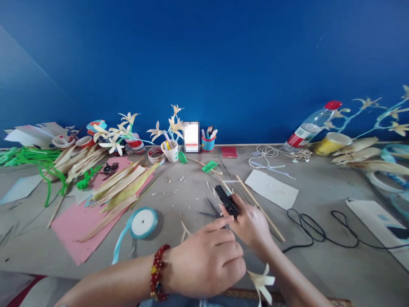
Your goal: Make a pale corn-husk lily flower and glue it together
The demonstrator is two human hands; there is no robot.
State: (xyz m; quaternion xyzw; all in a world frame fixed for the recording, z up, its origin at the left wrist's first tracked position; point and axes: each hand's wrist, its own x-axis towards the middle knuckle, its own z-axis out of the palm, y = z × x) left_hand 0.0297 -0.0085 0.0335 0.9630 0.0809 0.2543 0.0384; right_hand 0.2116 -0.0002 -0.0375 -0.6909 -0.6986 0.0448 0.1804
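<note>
My left hand (207, 260), with a red bead bracelet (158, 273) at the wrist, is closed near the table's front edge. A pale dried-husk flower (262, 282) sticks out below its curled fingers; the stem is hidden in the hand. My right hand (252, 224) grips a black tool (227, 201) that looks like a hot glue gun, its far end raised over the table. The left index finger reaches close to this tool. Beside it lie dark, thin scissors-like blades (211, 208), partly hidden by my hands.
Left are a blue ribbon spool (142, 222), pink paper (75, 230), dried husks (119, 187) and green wires (24, 157). Behind stand a flower cup (170, 151) and pen cup (208, 145). Right are thin sticks (260, 208), white paper (271, 188), a black cord (308, 232) and a bottle (308, 128).
</note>
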